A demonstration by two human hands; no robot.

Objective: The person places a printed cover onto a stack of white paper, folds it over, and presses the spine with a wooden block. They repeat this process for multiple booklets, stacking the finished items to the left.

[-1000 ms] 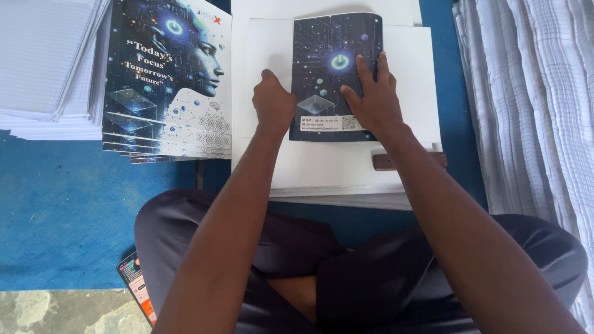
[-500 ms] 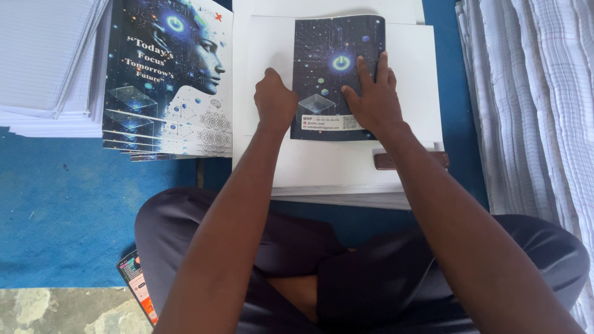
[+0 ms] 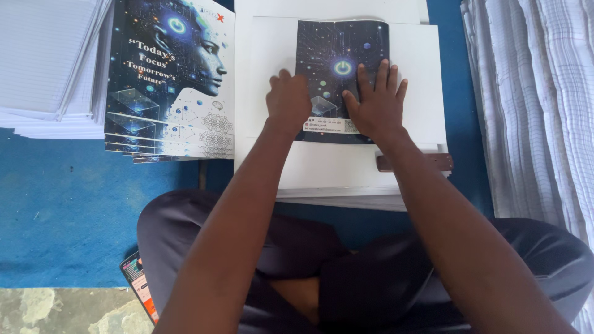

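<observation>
A dark blue printed booklet cover (image 3: 334, 52) lies flat on a stack of white sheets (image 3: 408, 86) in front of me. My left hand (image 3: 288, 102) presses on its left edge with the fingers curled into a fist. My right hand (image 3: 374, 102) lies flat on the cover's right half, fingers spread. Both hands hold the cover down; neither lifts it. My crossed legs in dark trousers (image 3: 346, 266) fill the lower view.
A pile of finished booklets with the same dark cover art (image 3: 170, 80) sits to the left. Stacks of ruled white paper lie at the far left (image 3: 43, 62) and far right (image 3: 532, 105). A brown wooden block (image 3: 427, 162) rests by my right wrist. Blue mat (image 3: 68, 210) below.
My right hand has slid from the cover's right edge to lie flat with fingers spread. My left hand stays at the left edge. The view has shifted slightly.
</observation>
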